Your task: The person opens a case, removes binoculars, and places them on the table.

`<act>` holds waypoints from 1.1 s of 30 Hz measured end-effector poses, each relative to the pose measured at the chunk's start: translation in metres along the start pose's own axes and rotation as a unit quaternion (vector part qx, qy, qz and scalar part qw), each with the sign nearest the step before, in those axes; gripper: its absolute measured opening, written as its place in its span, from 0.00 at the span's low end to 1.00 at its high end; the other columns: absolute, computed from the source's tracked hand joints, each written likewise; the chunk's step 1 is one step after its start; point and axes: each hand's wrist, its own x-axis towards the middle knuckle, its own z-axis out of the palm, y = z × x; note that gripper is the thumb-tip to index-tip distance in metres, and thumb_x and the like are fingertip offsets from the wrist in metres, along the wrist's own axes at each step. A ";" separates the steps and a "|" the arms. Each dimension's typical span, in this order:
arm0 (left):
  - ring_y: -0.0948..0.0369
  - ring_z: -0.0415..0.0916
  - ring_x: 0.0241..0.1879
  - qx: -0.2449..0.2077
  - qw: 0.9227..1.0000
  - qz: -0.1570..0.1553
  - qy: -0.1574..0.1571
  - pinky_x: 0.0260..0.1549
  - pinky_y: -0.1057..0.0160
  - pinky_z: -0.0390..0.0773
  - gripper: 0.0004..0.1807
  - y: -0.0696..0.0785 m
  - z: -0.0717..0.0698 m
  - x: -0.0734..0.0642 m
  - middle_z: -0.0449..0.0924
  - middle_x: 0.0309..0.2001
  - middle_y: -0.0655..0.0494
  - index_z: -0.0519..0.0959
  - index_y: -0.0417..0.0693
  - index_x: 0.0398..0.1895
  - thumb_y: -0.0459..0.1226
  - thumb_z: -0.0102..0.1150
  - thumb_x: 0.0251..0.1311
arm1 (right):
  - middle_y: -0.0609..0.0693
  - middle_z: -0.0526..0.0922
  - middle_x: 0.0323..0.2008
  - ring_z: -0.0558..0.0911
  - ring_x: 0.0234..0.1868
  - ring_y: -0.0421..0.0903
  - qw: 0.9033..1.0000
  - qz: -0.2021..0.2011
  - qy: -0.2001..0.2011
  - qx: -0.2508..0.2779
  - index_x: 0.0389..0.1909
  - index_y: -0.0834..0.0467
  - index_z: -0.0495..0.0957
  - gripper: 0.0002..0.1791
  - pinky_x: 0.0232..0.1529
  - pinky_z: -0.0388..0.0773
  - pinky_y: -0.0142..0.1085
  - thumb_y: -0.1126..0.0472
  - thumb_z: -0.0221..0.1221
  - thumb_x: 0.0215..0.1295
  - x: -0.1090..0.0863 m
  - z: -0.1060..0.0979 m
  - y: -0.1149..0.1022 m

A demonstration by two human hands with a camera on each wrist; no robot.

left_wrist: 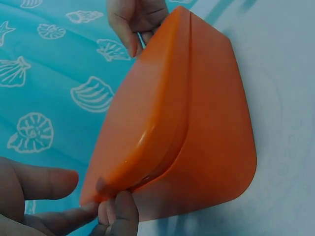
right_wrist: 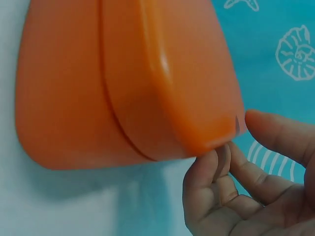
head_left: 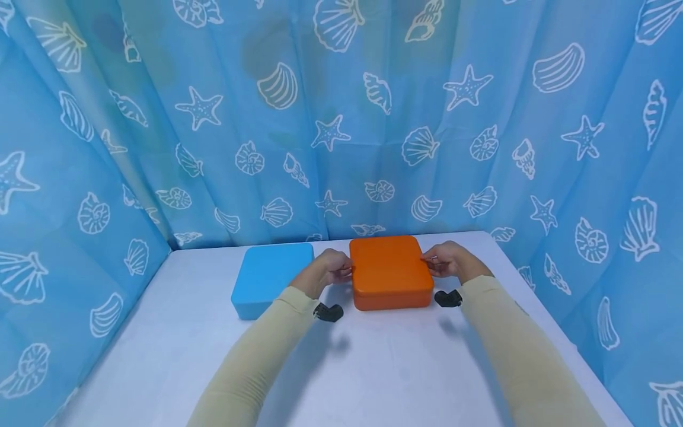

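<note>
An orange lidded box [head_left: 392,267] sits toward the back of the white table, between both hands. A seam between its lid [left_wrist: 147,103] and body [left_wrist: 216,103] runs along the side. My left hand [head_left: 332,265] grips the lid's left edge, its curled fingers [left_wrist: 125,211] right at the seam and the thumb standing off to the side. On the opposite side my right hand [head_left: 450,260] holds the lid's edge, curled fingertips against the side wall and the thumb [right_wrist: 275,130] at the top edge. The box's inside is hidden.
A light blue box [head_left: 274,270] stands on the white table [head_left: 373,367], left of the orange one and beside my left hand. Blue curtains [head_left: 341,118] with white shell and starfish prints hang behind the table and along both sides.
</note>
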 end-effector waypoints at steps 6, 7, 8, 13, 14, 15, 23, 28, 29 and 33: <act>0.53 0.76 0.36 0.063 0.998 0.021 0.020 0.43 0.58 0.82 0.13 -0.002 0.002 -0.001 0.76 0.39 0.44 0.75 0.32 0.50 0.25 0.56 0.62 | 0.54 0.79 0.31 0.77 0.31 0.47 0.999 -0.005 -0.023 -0.041 0.58 0.73 0.68 0.23 0.40 0.81 0.35 0.66 0.59 0.67 0.002 -0.003 0.000; 0.53 0.75 0.35 0.074 0.997 0.025 0.027 0.42 0.58 0.82 0.13 -0.003 0.002 -0.002 0.76 0.39 0.44 0.76 0.33 0.49 0.25 0.56 0.61 | 0.54 0.79 0.31 0.77 0.31 0.47 0.998 -0.009 -0.024 -0.055 0.59 0.74 0.67 0.24 0.40 0.81 0.35 0.66 0.59 0.67 0.002 -0.002 -0.001; 0.53 0.75 0.35 0.085 0.995 0.031 0.033 0.41 0.58 0.82 0.13 -0.003 0.003 -0.002 0.76 0.38 0.45 0.76 0.33 0.49 0.24 0.56 0.60 | 0.55 0.79 0.32 0.77 0.31 0.47 0.997 -0.014 -0.022 -0.070 0.60 0.75 0.66 0.25 0.41 0.81 0.36 0.66 0.59 0.67 0.002 -0.002 -0.002; 0.53 0.74 0.35 0.105 0.992 0.046 0.046 0.40 0.58 0.82 0.16 -0.003 0.006 -0.002 0.75 0.39 0.45 0.74 0.31 0.52 0.24 0.54 0.59 | 0.58 0.77 0.39 0.77 0.33 0.48 0.993 -0.024 -0.011 -0.115 0.61 0.75 0.64 0.28 0.43 0.81 0.37 0.66 0.60 0.66 0.001 -0.002 -0.007; 0.53 0.74 0.35 0.104 0.992 0.047 0.045 0.41 0.58 0.82 0.17 -0.003 0.006 -0.002 0.75 0.40 0.45 0.74 0.31 0.53 0.24 0.54 0.60 | 0.58 0.77 0.40 0.78 0.33 0.48 0.993 -0.022 -0.011 -0.114 0.62 0.75 0.64 0.27 0.43 0.81 0.37 0.66 0.60 0.66 0.001 -0.002 -0.008; 0.53 0.74 0.36 0.102 0.993 0.046 0.044 0.41 0.58 0.82 0.18 -0.003 0.006 -0.001 0.75 0.41 0.44 0.73 0.31 0.54 0.24 0.55 0.60 | 0.58 0.77 0.40 0.78 0.33 0.48 0.993 -0.021 -0.013 -0.112 0.62 0.75 0.64 0.27 0.43 0.81 0.37 0.66 0.60 0.67 0.001 -0.003 -0.007; 0.52 0.76 0.37 0.076 0.996 0.041 0.026 0.39 0.58 0.83 0.22 -0.004 0.004 -0.001 0.75 0.43 0.43 0.70 0.33 0.59 0.24 0.57 0.60 | 0.56 0.78 0.40 0.78 0.34 0.47 0.996 -0.037 -0.034 -0.075 0.63 0.73 0.65 0.26 0.43 0.81 0.36 0.66 0.59 0.68 -0.001 -0.006 -0.003; 0.50 0.76 0.42 0.061 0.997 0.043 0.020 0.39 0.58 0.83 0.22 0.000 0.002 -0.004 0.75 0.47 0.43 0.70 0.35 0.58 0.22 0.57 0.60 | 0.58 0.76 0.45 0.78 0.35 0.48 0.996 -0.046 -0.040 -0.068 0.65 0.72 0.64 0.28 0.43 0.81 0.36 0.66 0.59 0.68 -0.003 -0.006 -0.005; 0.50 0.76 0.42 0.059 0.997 0.043 0.018 0.39 0.57 0.83 0.22 0.001 0.002 -0.005 0.75 0.47 0.42 0.70 0.35 0.59 0.22 0.56 0.60 | 0.58 0.76 0.46 0.78 0.36 0.48 0.996 -0.045 -0.041 -0.066 0.65 0.72 0.64 0.28 0.44 0.81 0.36 0.66 0.59 0.68 -0.004 -0.006 -0.005; 0.51 0.76 0.41 0.051 0.998 0.047 0.011 0.41 0.57 0.82 0.21 -0.001 0.001 -0.010 0.75 0.46 0.43 0.70 0.36 0.59 0.23 0.56 0.61 | 0.60 0.73 0.51 0.77 0.40 0.50 0.996 -0.044 -0.047 -0.061 0.66 0.71 0.63 0.30 0.47 0.80 0.38 0.65 0.59 0.68 -0.010 -0.006 -0.005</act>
